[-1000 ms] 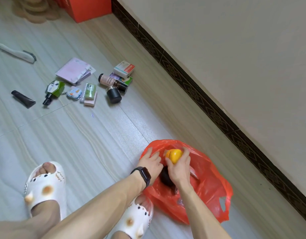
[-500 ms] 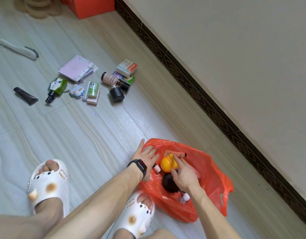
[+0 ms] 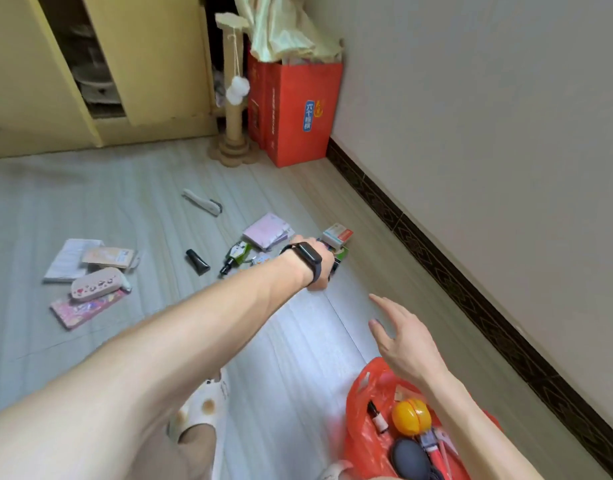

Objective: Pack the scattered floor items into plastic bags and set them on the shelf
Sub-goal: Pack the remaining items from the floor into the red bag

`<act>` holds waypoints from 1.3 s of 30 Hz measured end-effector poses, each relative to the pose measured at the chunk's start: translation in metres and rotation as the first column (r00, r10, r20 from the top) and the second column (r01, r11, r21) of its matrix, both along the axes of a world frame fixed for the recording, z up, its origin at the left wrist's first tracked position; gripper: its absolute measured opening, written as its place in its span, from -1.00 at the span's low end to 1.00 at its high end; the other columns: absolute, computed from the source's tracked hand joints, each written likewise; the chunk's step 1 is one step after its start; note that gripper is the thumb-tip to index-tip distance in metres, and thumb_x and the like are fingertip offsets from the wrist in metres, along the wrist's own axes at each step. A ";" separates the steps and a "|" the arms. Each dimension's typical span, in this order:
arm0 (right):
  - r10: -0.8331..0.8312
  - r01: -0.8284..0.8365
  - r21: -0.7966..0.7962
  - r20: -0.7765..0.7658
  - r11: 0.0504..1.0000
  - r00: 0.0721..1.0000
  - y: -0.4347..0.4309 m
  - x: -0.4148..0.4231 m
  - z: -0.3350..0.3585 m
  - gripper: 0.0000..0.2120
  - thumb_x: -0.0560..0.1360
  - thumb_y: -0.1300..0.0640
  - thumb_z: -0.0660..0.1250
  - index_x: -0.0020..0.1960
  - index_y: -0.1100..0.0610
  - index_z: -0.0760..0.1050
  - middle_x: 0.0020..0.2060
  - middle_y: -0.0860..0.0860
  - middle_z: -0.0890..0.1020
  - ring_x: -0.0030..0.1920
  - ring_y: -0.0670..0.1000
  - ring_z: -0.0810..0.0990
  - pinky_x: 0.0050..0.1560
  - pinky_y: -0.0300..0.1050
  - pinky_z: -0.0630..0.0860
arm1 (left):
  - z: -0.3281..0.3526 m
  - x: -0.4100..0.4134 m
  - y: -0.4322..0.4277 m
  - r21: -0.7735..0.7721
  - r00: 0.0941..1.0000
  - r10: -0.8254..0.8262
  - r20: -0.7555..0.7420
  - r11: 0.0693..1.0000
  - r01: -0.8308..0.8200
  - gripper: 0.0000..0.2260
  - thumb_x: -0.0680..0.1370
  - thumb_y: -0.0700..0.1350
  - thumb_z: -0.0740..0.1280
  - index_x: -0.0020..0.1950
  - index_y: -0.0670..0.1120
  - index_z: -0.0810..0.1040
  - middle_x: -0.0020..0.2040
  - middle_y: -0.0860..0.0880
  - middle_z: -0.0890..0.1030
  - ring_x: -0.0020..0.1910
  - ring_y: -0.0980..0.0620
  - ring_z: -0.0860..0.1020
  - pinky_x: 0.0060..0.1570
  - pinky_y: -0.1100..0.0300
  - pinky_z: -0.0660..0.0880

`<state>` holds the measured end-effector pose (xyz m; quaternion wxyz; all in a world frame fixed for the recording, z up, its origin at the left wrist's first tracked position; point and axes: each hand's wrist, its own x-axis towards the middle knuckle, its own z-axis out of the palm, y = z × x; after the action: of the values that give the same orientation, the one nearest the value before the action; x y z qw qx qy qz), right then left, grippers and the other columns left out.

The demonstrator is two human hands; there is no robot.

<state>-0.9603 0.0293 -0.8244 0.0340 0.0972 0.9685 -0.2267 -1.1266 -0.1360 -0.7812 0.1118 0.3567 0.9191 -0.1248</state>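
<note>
The left hand (image 3: 319, 266), a dark smartwatch (image 3: 308, 259) being worn on its wrist, is being held out over the cluster of small items near the wall; its fingers are being hidden by the wrist and the back of the hand, so whether anything is being gripped cannot be told. Just beside it a white box with a red end (image 3: 337, 234) is being seen resting on a green box (image 3: 343, 252); the print on both is too small to be read. To its left, a green bottle with a black cap (image 3: 236, 257), a black tube (image 3: 197, 261) and a pink packet (image 3: 265, 231) are lying on the grey wood-grain floor (image 3: 125, 202).

The right hand (image 3: 407, 341) is being held empty above the floor, fingers spread wide, just above the red plastic bag (image 3: 360, 441). Inside the bag, an orange ball-shaped item (image 3: 411, 416), a dark oval item (image 3: 409, 457) and a small vial (image 3: 377, 417) are lying.

Well apart to the left, a pink case with paw prints (image 3: 96, 284) is lying on flat packets. In the corner, a red carton (image 3: 298, 112) is standing, bearing a blue label with Chinese characters, too blurred to be read surely.
</note>
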 end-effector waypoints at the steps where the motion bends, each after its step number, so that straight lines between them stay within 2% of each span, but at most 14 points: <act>1: 0.034 -0.034 0.011 -0.005 0.999 0.999 -0.007 -0.010 0.005 -0.55 0.62 -0.09 0.19 0.50 -0.17 0.29 0.46 -0.10 0.39 0.46 -0.02 0.32 0.42 -0.11 0.26 | 0.009 -0.009 -0.020 -0.009 1.000 0.026 -0.016 1.000 -0.026 -0.69 0.53 0.01 0.24 0.23 -0.04 0.54 0.20 -0.10 0.59 0.19 -0.12 0.55 0.12 0.08 0.47; 5: 0.175 -0.180 0.052 0.083 0.982 0.981 -0.036 -0.054 0.013 -0.54 0.63 -0.08 0.16 0.52 -0.14 0.25 0.47 -0.09 0.38 0.44 0.01 0.34 0.39 -0.10 0.31 | 0.004 -0.028 -0.103 -0.055 0.983 0.180 0.034 0.982 -0.178 -0.68 0.53 -0.01 0.24 0.26 -0.04 0.51 0.24 -0.10 0.55 0.22 -0.12 0.53 0.06 0.09 0.44; 9: 0.286 -0.334 0.071 0.372 0.940 0.883 -0.055 -0.095 -0.017 -0.55 0.62 -0.07 0.14 0.50 -0.08 0.29 0.46 -0.02 0.37 0.44 0.05 0.36 0.38 -0.07 0.34 | -0.062 -0.040 -0.155 -0.124 0.930 0.322 0.175 0.945 -0.304 -0.60 0.50 0.01 0.23 0.33 0.00 0.44 0.29 -0.11 0.47 0.26 -0.15 0.48 0.19 0.00 0.45; 12: 0.260 -0.397 0.129 0.569 0.909 0.780 -0.058 -0.117 -0.067 -0.54 0.59 -0.10 0.12 0.48 -0.10 0.31 0.39 0.00 0.41 0.38 0.07 0.41 0.29 0.01 0.44 | -0.124 -0.043 -0.164 -0.174 0.895 0.359 0.263 0.931 -0.322 -0.49 0.52 0.04 0.23 0.47 0.02 0.29 0.45 -0.12 0.30 0.40 -0.17 0.32 0.30 -0.11 0.34; 15: 0.220 -0.404 0.155 0.638 0.902 0.738 -0.050 -0.142 -0.121 -0.51 0.58 -0.11 0.12 0.50 -0.10 0.27 0.43 0.02 0.34 0.40 0.10 0.36 0.29 0.05 0.45 | -0.182 -0.051 -0.147 -0.171 0.873 0.339 0.352 0.940 -0.296 -0.40 0.53 0.04 0.23 0.55 0.07 0.11 0.56 -0.13 0.07 0.51 -0.19 0.13 0.41 -0.17 0.16; 17: 0.175 -0.357 0.171 0.633 0.918 0.754 -0.042 -0.163 -0.147 -0.44 0.59 -0.11 0.13 0.56 -0.10 0.10 0.54 0.08 0.13 0.47 0.16 0.22 0.34 0.06 0.39 | -0.210 -0.065 -0.127 -0.095 0.869 0.303 0.391 0.952 -0.289 -0.34 0.53 0.06 0.24 0.57 0.12 0.03 0.59 -0.11 -0.06 0.54 -0.19 0.04 0.45 -0.19 0.09; 19: 0.113 -0.269 0.218 0.542 0.938 0.833 -0.034 -0.194 -0.172 -0.33 0.58 -0.13 0.16 0.59 -0.12 -0.08 0.57 0.13 -0.06 0.48 0.23 0.17 0.35 0.09 0.38 | -0.234 -0.086 -0.101 0.009 0.867 0.272 0.417 0.953 -0.303 -0.30 0.52 0.09 0.27 0.57 0.14 -0.01 0.60 -0.09 -0.10 0.53 -0.20 0.07 0.45 -0.17 0.13; 21: 0.048 -0.144 0.238 0.367 0.961 0.929 -0.029 -0.226 -0.193 -0.26 0.55 -0.17 0.22 0.58 -0.15 -0.12 0.53 0.17 0.02 0.38 0.29 0.28 0.30 0.14 0.42 | -0.248 -0.108 -0.074 0.131 0.870 0.266 0.416 0.929 -0.346 -0.28 0.52 0.10 0.29 0.57 0.15 -0.03 0.59 -0.08 -0.08 0.46 -0.24 0.23 0.39 -0.10 0.27; 23: -0.026 -0.025 0.189 0.260 0.982 0.965 -0.025 -0.256 -0.220 -0.28 0.54 -0.19 0.23 0.56 -0.19 -0.09 0.40 0.17 0.18 0.28 0.29 0.35 0.21 0.18 0.47 | -0.260 -0.133 -0.044 0.216 0.893 0.269 0.360 0.907 -0.361 -0.28 0.51 0.12 0.29 0.57 0.16 -0.03 0.58 -0.10 -0.02 0.36 -0.27 0.35 0.27 -0.09 0.38; 29: -0.173 0.162 0.115 0.094 0.980 0.980 -0.041 -0.268 -0.274 -0.43 0.59 -0.09 0.19 0.53 -0.15 0.05 0.19 0.22 0.31 0.17 0.29 0.36 0.06 0.14 0.48 | -0.303 -0.175 -0.012 0.179 0.947 0.284 0.153 0.934 -0.309 -0.36 0.52 0.17 0.24 0.55 0.12 0.08 0.46 -0.12 0.19 0.30 -0.22 0.30 0.07 -0.07 0.45; 32: -0.200 0.187 0.127 0.100 0.974 0.975 -0.043 -0.262 -0.271 -0.46 0.59 -0.08 0.20 0.51 -0.16 0.10 0.21 0.21 0.31 0.13 0.27 0.38 0.01 0.11 0.48 | -0.316 -0.152 -0.023 0.218 0.958 0.280 0.056 0.933 -0.285 -0.49 0.46 0.08 0.27 0.41 0.07 0.33 0.45 -0.14 0.28 0.12 -0.24 0.39 -0.09 -0.03 0.49; 34: -0.212 0.196 0.119 0.132 0.973 0.968 -0.046 -0.249 -0.263 -0.47 0.58 -0.06 0.20 0.50 -0.16 0.11 0.20 0.20 0.33 0.10 0.26 0.40 0.02 0.10 0.47 | -0.315 -0.125 -0.037 0.229 0.950 0.301 0.082 0.922 -0.312 -0.57 0.43 0.04 0.28 0.30 0.05 0.43 0.37 -0.13 0.38 -0.02 -0.24 0.45 -0.17 -0.02 0.50; 36: -0.207 0.188 0.116 0.185 0.975 0.961 -0.052 -0.224 -0.256 -0.50 0.58 -0.06 0.20 0.47 -0.15 0.12 0.16 0.19 0.36 0.09 0.24 0.40 0.02 0.08 0.46 | -0.310 -0.102 -0.052 0.221 0.941 0.318 0.112 0.916 -0.336 -0.62 0.49 -0.03 0.27 0.32 0.05 0.41 0.36 -0.10 0.36 -0.04 -0.23 0.45 -0.12 -0.02 0.50; 39: -0.196 0.183 0.071 0.353 0.981 0.915 -0.065 -0.176 -0.240 -0.54 0.60 -0.05 0.17 0.45 -0.15 0.10 0.19 0.17 0.34 0.14 0.22 0.37 -0.05 0.05 0.42 | -0.289 -0.079 -0.069 0.062 0.930 0.321 0.181 0.940 -0.337 -0.49 0.53 -0.34 0.10 0.41 0.06 0.24 0.46 0.00 0.17 0.10 -0.20 0.38 -0.07 0.03 0.42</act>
<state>-1.1368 -0.0355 -1.0647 0.1860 0.2309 0.9360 -0.1899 -1.2059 -0.2053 -1.0702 0.1916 0.2116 0.9579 -0.0315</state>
